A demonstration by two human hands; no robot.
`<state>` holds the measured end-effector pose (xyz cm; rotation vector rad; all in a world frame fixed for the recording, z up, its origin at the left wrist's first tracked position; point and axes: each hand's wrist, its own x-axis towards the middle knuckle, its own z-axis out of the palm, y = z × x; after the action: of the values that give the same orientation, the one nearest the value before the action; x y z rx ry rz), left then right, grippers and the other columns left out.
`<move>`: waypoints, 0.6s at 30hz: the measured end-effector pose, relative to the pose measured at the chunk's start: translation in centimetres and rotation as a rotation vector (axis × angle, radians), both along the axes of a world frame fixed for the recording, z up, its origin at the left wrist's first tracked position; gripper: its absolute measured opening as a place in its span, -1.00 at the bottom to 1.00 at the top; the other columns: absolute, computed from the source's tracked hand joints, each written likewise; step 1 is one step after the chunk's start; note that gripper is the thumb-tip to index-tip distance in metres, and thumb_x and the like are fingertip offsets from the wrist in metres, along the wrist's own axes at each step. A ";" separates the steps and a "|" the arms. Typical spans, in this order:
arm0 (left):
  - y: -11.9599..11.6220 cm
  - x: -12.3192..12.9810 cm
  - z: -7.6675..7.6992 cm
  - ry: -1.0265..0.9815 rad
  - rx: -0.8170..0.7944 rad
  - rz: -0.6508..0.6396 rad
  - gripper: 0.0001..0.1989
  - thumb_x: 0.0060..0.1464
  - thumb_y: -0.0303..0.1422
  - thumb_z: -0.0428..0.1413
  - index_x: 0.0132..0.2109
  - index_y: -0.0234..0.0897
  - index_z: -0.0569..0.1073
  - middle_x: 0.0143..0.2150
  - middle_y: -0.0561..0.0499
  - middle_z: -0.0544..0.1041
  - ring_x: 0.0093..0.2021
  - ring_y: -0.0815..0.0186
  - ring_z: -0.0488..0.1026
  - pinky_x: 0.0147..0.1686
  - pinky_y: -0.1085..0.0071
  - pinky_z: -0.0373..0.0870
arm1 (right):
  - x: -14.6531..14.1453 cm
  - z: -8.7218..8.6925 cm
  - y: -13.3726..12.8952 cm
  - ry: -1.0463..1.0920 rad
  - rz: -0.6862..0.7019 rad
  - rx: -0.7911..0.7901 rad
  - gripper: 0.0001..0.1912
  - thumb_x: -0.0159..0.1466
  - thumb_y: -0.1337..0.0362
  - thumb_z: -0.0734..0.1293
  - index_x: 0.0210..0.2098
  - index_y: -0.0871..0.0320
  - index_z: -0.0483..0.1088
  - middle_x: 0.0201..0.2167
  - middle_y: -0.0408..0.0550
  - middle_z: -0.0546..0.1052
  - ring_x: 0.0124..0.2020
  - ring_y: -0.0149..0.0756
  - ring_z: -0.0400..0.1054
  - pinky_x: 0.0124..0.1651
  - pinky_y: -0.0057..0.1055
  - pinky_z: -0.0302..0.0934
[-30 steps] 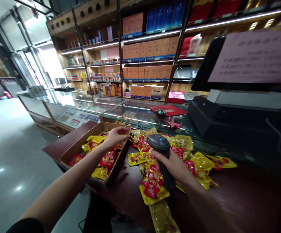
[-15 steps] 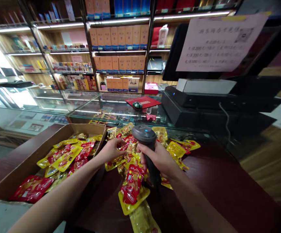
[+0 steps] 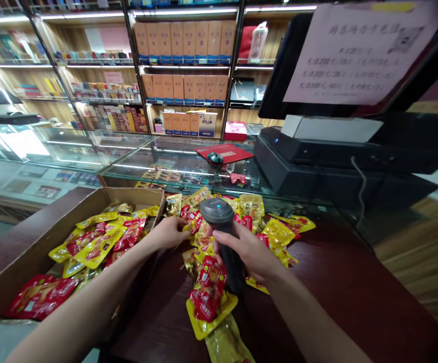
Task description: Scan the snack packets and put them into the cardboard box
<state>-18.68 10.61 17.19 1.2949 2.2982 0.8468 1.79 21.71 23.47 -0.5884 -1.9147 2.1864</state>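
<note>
Over packets point(image 3: 207, 302), the right hand point(image 3: 248, 248) clasps a scanner point(image 3: 217, 212), the left hand's point(image 3: 168, 233) grip unclear.

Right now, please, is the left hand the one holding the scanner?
No, the right hand grips the scanner, while the left hand is at the packets.

On the table point(image 3: 336, 292), a box point(image 3: 37, 249) holding packets point(image 3: 101, 247) lies left of loose packets point(image 3: 207, 290); behind, a mouse point(image 3: 215, 159) sits on a mat point(image 3: 234, 152)

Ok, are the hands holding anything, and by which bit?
The right hand holds the dark scanner by its handle, below the head. The left hand is at the shiny packets, but I can't tell if it grips one.
</note>
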 end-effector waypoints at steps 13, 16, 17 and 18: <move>0.6 -1.3 1.2 -1.062 0.395 0.169 -0.51 -0.22 -0.27 0.42 -0.10 -0.28 0.50 -0.15 -0.11 0.62 -0.20 0.20 0.59 -0.17 0.29 0.53 | -0.3 -0.3 -0.9 -0.003 -0.034 -0.012 -0.64 0.25 -0.07 0.30 -0.31 0.10 0.23 -0.70 -0.35 0.32 -0.78 -0.50 0.18 -0.71 -0.57 0.09; 0.6 -1.2 0.7 -0.968 0.410 0.151 -0.42 -0.32 -0.27 0.45 -0.08 -0.27 0.51 -0.19 -0.07 0.63 -0.22 0.20 0.59 -0.16 0.27 0.51 | -0.3 -0.3 -1.1 -0.001 -0.046 0.020 -0.65 0.26 -0.07 0.29 -0.28 0.09 0.23 -0.70 -0.36 0.31 -0.79 -0.50 0.16 -0.73 -0.57 0.08; 0.6 -1.2 0.6 -0.950 0.413 0.141 -0.41 -0.33 -0.26 0.45 -0.08 -0.27 0.51 -0.21 -0.06 0.63 -0.23 0.20 0.59 -0.15 0.26 0.51 | -0.3 -0.2 -1.1 -0.003 -0.046 0.026 -0.65 0.26 -0.07 0.29 -0.28 0.09 0.23 -0.71 -0.36 0.31 -0.79 -0.50 0.16 -0.73 -0.57 0.08; 0.6 -1.2 0.5 -0.932 0.418 0.127 -0.41 -0.34 -0.25 0.45 -0.09 -0.27 0.51 -0.22 -0.05 0.63 -0.24 0.20 0.59 -0.14 0.25 0.50 | -0.3 -0.2 -1.1 -0.006 -0.041 0.032 -0.64 0.26 -0.07 0.29 -0.27 0.09 0.24 -0.71 -0.36 0.32 -0.79 -0.50 0.17 -0.73 -0.57 0.07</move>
<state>-19.89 11.24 17.67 0.6367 1.4963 1.6097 1.47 20.56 23.30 -0.6246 -1.9194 2.1275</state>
